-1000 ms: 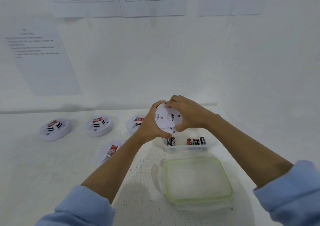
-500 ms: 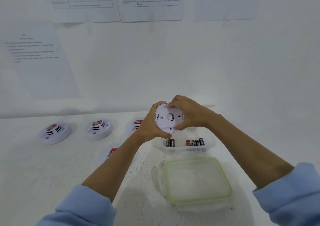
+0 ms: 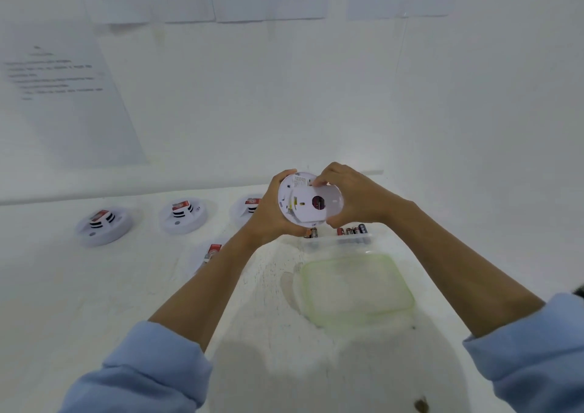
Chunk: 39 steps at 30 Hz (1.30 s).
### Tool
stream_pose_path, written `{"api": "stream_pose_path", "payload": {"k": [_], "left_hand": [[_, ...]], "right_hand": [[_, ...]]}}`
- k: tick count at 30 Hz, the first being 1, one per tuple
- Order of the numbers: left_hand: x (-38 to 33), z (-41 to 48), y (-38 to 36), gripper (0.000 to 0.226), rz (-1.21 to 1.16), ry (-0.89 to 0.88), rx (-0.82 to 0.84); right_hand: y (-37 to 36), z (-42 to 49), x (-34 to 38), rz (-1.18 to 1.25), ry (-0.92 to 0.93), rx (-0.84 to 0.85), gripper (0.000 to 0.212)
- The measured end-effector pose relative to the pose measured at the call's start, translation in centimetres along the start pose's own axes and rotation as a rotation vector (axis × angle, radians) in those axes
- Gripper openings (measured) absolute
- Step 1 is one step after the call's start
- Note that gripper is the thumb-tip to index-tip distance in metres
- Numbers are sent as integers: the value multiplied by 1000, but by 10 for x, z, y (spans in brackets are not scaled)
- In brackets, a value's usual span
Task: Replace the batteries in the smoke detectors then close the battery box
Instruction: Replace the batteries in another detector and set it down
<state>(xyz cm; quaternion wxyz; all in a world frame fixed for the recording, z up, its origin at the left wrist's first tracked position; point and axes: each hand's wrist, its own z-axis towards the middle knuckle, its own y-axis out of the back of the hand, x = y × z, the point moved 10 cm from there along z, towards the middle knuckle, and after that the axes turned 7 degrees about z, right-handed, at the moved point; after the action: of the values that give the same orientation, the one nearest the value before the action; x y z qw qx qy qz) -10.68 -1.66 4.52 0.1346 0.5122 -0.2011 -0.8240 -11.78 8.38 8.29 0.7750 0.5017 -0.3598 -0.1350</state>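
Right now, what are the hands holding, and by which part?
One smoke detector, raised above the battery box. The left hand grips its left rim; the right hand pinches its right rim, top and bottom.

head camera, forward and down (wide-angle)

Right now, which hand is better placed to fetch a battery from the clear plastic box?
Probably right: the right hand sits above most batteries, while the left hand cradles the round white smoke detector.
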Motion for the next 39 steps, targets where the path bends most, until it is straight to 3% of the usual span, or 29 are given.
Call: {"api": "stream_pose_path", "payload": {"k": [4, 14, 16, 19, 21, 25, 39], "left_hand": [[17, -19, 8, 107, -59, 74, -48], [-5, -58, 3, 108, -94, 158, -144], [-8, -64, 1, 107, -96, 171, -152], [-13, -70, -2, 108, -101, 185, -151], [-15, -70, -3, 109, -106, 188, -141], [-19, -63, -3, 109, -118, 174, -132], [25, -8, 4, 101, -125, 199, 15]], "right_hand": [[-11, -33, -1, 100, -78, 38, 67], [-69, -103, -26, 167, -278, 347, 67], [-64, -103, -26, 206, -279, 292, 63], [-21, -89, -7, 356, -156, -63, 40], [-2, -76, 11, 387, -45, -206, 37], [-10, -45, 23, 360, -19, -119, 49], [-24, 6, -5, -39, 14, -8, 44]]}}
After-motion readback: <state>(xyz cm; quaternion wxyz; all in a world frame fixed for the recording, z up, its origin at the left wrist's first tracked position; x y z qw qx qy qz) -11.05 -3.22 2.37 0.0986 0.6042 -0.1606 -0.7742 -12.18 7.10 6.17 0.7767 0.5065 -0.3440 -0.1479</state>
